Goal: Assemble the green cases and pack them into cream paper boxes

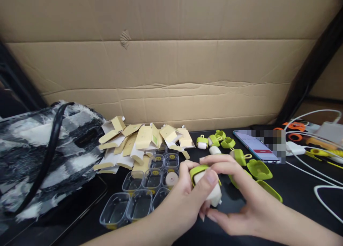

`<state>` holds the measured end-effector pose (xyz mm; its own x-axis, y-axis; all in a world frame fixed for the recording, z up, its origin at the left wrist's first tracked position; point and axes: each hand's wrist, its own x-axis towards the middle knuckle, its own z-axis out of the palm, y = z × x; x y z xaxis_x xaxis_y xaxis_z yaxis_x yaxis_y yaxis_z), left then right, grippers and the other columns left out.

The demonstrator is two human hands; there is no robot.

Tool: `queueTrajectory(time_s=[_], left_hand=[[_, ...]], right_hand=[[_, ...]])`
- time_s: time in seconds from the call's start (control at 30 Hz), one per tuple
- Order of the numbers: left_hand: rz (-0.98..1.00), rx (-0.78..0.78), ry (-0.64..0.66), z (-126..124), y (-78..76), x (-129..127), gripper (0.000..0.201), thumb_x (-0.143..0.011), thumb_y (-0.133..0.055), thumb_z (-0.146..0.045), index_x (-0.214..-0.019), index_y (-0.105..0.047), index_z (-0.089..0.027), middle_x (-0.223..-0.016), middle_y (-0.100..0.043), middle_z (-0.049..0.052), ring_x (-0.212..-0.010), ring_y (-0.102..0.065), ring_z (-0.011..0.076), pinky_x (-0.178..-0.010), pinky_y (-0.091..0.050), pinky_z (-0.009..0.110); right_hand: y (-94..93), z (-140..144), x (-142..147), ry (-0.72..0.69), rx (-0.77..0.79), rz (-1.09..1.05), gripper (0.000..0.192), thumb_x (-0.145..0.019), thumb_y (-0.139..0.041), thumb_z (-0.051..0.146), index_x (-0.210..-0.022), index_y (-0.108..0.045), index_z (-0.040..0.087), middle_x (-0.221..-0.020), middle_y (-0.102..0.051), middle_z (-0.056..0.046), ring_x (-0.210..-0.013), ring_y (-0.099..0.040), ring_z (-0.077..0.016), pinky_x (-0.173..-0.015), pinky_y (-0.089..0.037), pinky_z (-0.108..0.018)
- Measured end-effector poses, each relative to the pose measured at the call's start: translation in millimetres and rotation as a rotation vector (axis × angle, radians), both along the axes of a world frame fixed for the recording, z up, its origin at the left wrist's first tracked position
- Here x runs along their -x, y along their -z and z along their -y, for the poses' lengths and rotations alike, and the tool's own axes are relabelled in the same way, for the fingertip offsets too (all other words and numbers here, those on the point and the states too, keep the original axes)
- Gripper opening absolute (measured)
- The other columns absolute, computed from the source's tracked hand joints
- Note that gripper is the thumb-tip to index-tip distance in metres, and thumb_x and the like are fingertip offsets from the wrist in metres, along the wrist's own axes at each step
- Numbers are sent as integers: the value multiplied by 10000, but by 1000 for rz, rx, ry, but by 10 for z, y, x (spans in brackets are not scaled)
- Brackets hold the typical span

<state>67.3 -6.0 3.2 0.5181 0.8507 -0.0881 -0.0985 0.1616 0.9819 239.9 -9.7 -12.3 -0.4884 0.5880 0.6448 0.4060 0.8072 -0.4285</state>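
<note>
Both my hands meet over the black table, holding one small white earbud-style case with a lime green silicone cover [206,183] between them. My left hand [184,199] grips it from the left, thumb across the top. From the right, my right hand [235,196] pinches the green cover with fingers over its upper edge. Just beyond the hands lie more green covers and white cases [222,143], and larger green cover halves [259,169] sit to the right.
Clear plastic tray cells [139,199] lie left of my hands, with flattened tan and white cartons [142,140] behind them. A fuzzy black-and-white bag [34,156] is far left. A phone [254,146], white cables [316,167] and orange scissors [294,126] sit right. A cardboard wall [171,60] stands behind.
</note>
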Motion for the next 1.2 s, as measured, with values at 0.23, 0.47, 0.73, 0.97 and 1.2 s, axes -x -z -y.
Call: queueTrajectory(time_s=[0.23, 0.47, 0.73, 0.97, 1.2], left_hand=[[111, 143, 85, -100, -181, 43, 496, -802, -456, -662, -969, -397, -199, -996, -515, 67, -764, -597, 197, -658, -478, 331], [-799, -1015, 51, -287, -256, 354, 206, -842, -566, -250, -1021, -502, -169, -1037, -579, 104, -965, -562, 289, -839, -448, 440], [-1123, -1383, 288, -201, -29, 317, 467, -624, -827, -459, -860, -637, -105, -927, -616, 108, -854, -583, 285, -778, -501, 396], [-1144, -1345, 271, -191, 62, 300, 344, -692, -805, -296, -918, -640, -96, -1049, -605, 129, -958, -573, 300, -849, -495, 423], [-929, -1015, 328, -222, -185, 347, 201, -719, -678, -157, -887, -567, -155, -980, -599, 75, -891, -568, 253, -773, -485, 393]], right_hand=[[-122, -143, 33, 76, -29, -116, 369, -741, -686, 142, -1013, -480, 280, -1067, -509, -32, -1019, -552, -200, -872, -481, -319], [-154, -705, -100, 223, 105, 243, 354, -672, -630, 76, -997, -570, 203, -899, -641, -27, -806, -630, -197, -732, -511, -330], [16, -775, -71, 199, 107, 568, 424, -687, -675, 92, -1103, -649, 172, -1057, -671, -88, -997, -619, -259, -881, -479, -417], [-278, -769, -486, 393, 86, 616, 197, -870, -527, 150, -958, -698, 191, -947, -689, -75, -870, -656, -217, -801, -503, -369], [-216, -744, -630, 464, 208, 748, 177, -911, -598, 318, -832, -655, 170, -844, -682, -7, -796, -643, -160, -760, -516, -362]])
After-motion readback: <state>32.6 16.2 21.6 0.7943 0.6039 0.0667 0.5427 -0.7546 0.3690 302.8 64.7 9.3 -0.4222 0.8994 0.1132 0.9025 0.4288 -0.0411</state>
